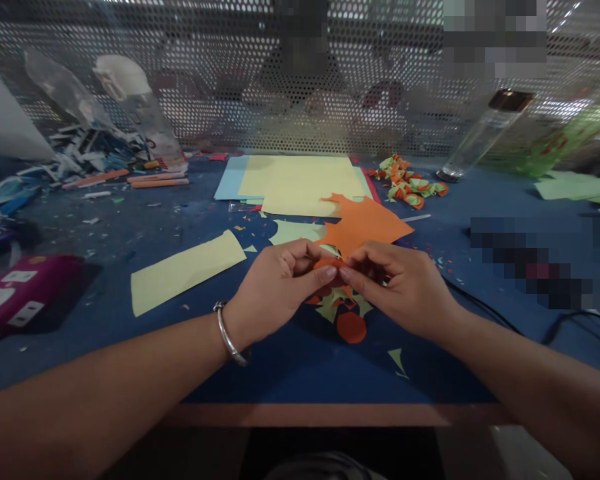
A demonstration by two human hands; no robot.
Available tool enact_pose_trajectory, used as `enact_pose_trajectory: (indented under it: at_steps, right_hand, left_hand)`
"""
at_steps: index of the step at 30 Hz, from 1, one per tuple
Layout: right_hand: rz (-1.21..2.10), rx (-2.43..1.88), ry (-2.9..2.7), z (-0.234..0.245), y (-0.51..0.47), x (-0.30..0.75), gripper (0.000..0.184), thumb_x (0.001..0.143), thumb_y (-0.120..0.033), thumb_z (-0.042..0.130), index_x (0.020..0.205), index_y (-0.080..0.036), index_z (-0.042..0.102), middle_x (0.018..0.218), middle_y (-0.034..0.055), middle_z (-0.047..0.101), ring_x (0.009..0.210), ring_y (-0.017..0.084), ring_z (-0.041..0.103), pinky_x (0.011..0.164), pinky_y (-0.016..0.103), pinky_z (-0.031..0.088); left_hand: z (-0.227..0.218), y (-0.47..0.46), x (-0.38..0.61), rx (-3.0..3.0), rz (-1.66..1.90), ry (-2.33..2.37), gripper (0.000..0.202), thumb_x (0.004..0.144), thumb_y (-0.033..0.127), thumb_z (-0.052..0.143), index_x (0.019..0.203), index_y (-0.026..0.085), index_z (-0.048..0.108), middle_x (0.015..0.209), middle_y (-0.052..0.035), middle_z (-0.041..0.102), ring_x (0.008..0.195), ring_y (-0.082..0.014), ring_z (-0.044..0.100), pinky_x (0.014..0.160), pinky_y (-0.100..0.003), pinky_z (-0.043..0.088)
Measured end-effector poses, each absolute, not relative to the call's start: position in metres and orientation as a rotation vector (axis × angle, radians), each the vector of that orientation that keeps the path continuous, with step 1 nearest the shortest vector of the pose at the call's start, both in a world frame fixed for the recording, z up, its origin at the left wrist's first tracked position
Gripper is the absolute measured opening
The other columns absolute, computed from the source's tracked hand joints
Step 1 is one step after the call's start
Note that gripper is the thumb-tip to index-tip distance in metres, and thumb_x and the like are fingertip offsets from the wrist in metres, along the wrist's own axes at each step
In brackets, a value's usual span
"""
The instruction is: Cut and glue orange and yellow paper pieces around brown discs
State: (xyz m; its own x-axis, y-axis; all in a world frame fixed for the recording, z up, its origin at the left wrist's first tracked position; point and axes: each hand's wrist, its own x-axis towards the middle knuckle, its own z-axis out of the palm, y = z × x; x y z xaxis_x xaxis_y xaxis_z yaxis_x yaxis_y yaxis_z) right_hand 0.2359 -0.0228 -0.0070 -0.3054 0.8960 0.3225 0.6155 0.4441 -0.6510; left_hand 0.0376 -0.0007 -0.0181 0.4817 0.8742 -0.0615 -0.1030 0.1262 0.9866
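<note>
My left hand (277,287) and my right hand (397,283) meet over the blue table (290,360), fingertips pinched together on a small orange paper piece (330,265). A steel bangle (229,335) sits on my left wrist. Just beyond the fingers lies a large orange paper sheet with cut-out edges (363,223). Below my hands are an orange paper circle (351,327) and pale green star-shaped scraps (337,305). A pale yellow paper strip (185,270) lies to the left of my left hand.
Yellow and light blue sheets (300,183) are stacked at the back centre, with green-and-orange paper twists (410,183) to their right. A clear bottle (485,137) leans against the perforated metal screen. Paper clutter and orange pens (130,179) lie back left, a magenta case (27,290) left, a black cable (485,308) right.
</note>
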Motion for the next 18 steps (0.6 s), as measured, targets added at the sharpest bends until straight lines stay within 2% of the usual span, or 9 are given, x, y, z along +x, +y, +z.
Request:
enact_pose_trajectory:
  at_steps: [12,18]
  right_hand:
    - [0.545,-1.322,-2.007,-0.0067,-0.0224,0.2351,0.015,0.091,-0.03,0.066,0.082,-0.018,0.066,0.068,-0.0001,0.067,0.054,0.009,0.053,0.05,0.021,0.039]
    - [0.567,-1.305,-1.993,-0.01,-0.0217,0.2359,0.013,0.091,-0.031,0.066,0.093,-0.018,0.066,0.077,0.0018,0.07,0.06,0.011,0.059,0.054,0.022,0.044]
  left_hand:
    - [-0.0134,-0.0023,0.037,1.335,0.871,0.849,0.013,0.086,0.027,0.071,0.092,0.017,0.065,0.086,-0.0026,0.074,0.081,-0.014,0.072,0.079,-0.026,0.056]
    - [-0.0127,-0.0011,0.0363,1.43,0.918,0.905,0.012,0.086,0.028,0.071,0.088,0.017,0.068,0.083,-0.0006,0.066,0.072,-0.0106,0.059,0.068,-0.022,0.048]
